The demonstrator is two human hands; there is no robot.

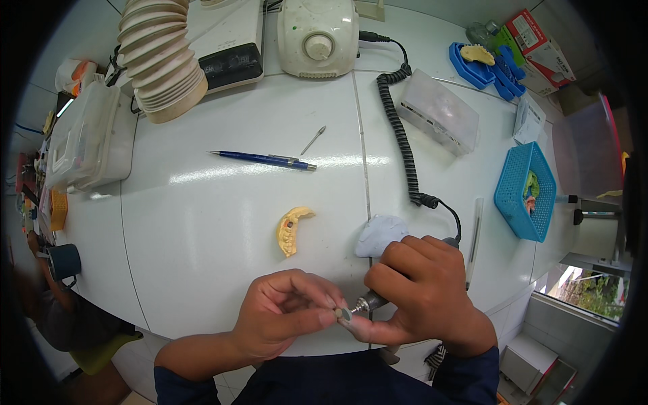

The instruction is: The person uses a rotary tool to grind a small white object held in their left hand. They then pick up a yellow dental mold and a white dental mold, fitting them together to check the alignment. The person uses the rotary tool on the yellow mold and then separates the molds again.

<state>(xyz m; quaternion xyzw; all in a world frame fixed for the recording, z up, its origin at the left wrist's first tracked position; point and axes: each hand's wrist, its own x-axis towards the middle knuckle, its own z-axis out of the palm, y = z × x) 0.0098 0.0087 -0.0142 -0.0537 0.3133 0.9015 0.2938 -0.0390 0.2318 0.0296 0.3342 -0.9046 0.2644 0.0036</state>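
My right hand is wrapped round a dark rotary handpiece, whose silver chuck points left. A small grey grinding disc sits at its tip. The fingertips of my left hand pinch a tiny tooth-sized piece right against the disc; its details are too small to make out. Both hands meet over the table's near edge. Just beyond them lies a yellow dental arch model with a dark spot on one tooth. A pale blue putty-like lump rests beyond my right hand.
A coiled black cord runs from the handpiece to a control box. A blue mechanical pencil and a small bur lie mid-table. A ribbed suction hose hangs at the far left; a blue basket stands right.
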